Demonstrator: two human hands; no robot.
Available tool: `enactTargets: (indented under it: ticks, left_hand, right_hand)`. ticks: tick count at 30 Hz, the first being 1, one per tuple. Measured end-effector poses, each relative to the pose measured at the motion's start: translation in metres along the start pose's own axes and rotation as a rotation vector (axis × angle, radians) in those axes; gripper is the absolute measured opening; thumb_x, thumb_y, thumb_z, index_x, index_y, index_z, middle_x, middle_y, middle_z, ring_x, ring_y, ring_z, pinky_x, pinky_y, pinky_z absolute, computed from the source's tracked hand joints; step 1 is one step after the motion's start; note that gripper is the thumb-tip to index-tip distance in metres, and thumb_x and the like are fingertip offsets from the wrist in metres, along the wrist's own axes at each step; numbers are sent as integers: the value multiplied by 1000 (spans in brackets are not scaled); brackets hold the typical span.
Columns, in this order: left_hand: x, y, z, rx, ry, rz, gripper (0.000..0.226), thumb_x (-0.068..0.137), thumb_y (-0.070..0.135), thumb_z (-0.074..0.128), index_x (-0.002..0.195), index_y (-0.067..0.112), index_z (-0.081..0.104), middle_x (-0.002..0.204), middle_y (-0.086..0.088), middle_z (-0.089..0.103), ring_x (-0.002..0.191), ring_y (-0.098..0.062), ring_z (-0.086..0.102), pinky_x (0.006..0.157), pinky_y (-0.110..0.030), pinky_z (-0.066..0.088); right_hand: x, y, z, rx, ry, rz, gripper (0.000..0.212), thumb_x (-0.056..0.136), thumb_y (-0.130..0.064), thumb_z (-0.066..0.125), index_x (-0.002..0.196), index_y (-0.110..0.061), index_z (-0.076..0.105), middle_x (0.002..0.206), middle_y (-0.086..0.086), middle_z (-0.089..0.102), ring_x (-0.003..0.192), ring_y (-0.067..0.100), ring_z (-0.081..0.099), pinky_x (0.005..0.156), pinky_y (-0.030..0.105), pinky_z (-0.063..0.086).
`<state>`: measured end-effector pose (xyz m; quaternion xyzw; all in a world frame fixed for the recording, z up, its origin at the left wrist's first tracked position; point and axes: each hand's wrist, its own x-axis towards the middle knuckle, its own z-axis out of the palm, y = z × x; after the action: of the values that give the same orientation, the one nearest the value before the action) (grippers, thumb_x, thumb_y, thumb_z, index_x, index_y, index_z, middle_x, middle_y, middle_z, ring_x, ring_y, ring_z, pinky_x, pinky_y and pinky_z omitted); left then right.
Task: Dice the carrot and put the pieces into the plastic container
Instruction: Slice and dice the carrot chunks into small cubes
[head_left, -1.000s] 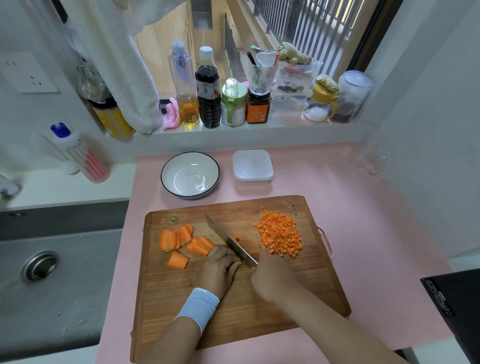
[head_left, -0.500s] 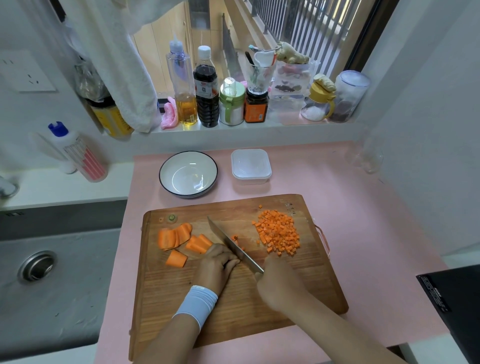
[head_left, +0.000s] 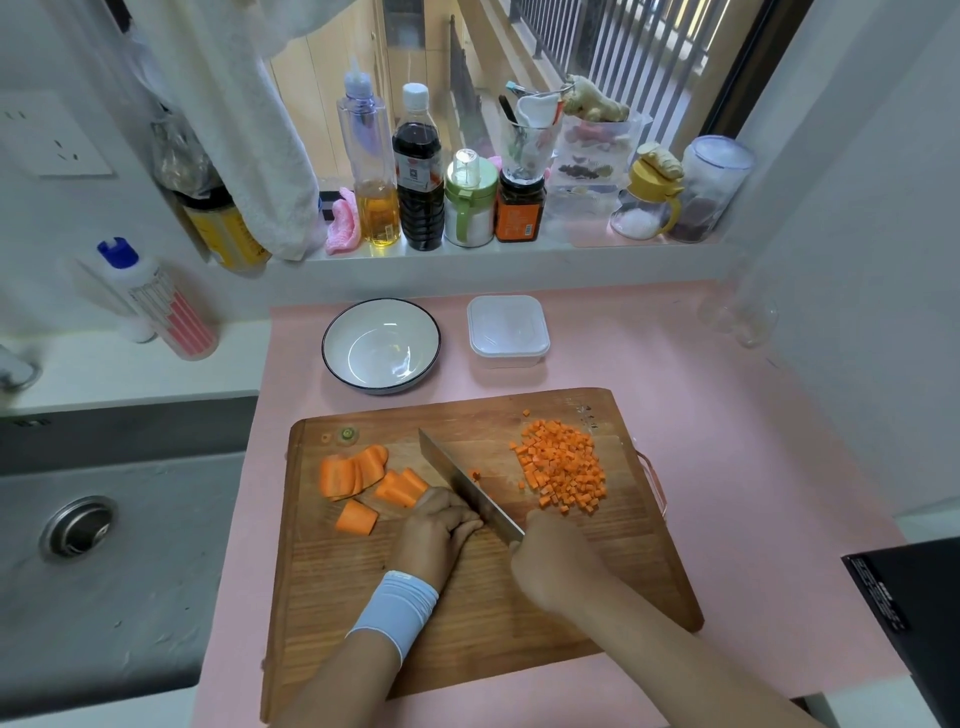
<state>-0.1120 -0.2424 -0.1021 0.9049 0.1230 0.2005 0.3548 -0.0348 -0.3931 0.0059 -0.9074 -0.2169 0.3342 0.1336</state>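
On the wooden cutting board (head_left: 467, 623) lie several carrot chunks (head_left: 363, 475) at the left and a heap of diced carrot (head_left: 563, 465) at the right. My right hand (head_left: 553, 561) grips the handle of a knife (head_left: 467, 486), whose blade slants across the board's middle. My left hand (head_left: 441, 525) sits with curled fingers against the blade's left side, holding down a carrot piece that is mostly hidden under it. The plastic container (head_left: 508, 330), clear and square, stands beyond the board on the pink counter.
A white bowl (head_left: 382, 345) with a dark rim sits left of the container. Bottles and jars (head_left: 415, 171) line the windowsill. A steel sink (head_left: 78, 527) lies to the left, a black object (head_left: 909, 623) at the right edge.
The knife and both hands stay at the same spot on the board, with only small shifts of the blade. The carrot pile and chunks have not moved.
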Motion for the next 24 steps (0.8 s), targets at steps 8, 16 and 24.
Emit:
enactTargets:
  ticks: [8, 16, 24]
  left_hand:
    - [1, -2, 1, 22, -4, 17, 5, 77, 14, 80, 75, 16, 75, 80, 7, 63, 85, -2, 52, 84, -6, 37]
    - [29, 12, 6, 63, -99, 5, 8, 81, 15, 75, 75, 20, 72, 82, 9, 61, 90, -5, 48, 83, -21, 43]
    - [43, 48, -43, 22, 299, 5, 15, 78, 15, 45, 75, 13, 60, 78, 3, 55, 78, -16, 45, 73, -27, 36]
  right_hand:
    - [15, -2, -3, 58, -46, 36, 14, 97, -29, 51, 104, -18, 58, 100, 5, 64, 87, 24, 63, 65, 32, 47]
    - [14, 18, -42, 102, 12, -34, 16, 100, -30, 54, 89, -19, 54, 82, 1, 59, 70, 17, 56, 58, 30, 41]
    - [13, 43, -55, -225, 275, -140, 5, 98, -26, 51, 101, -23, 49, 83, -6, 60, 72, 16, 57, 61, 33, 49]
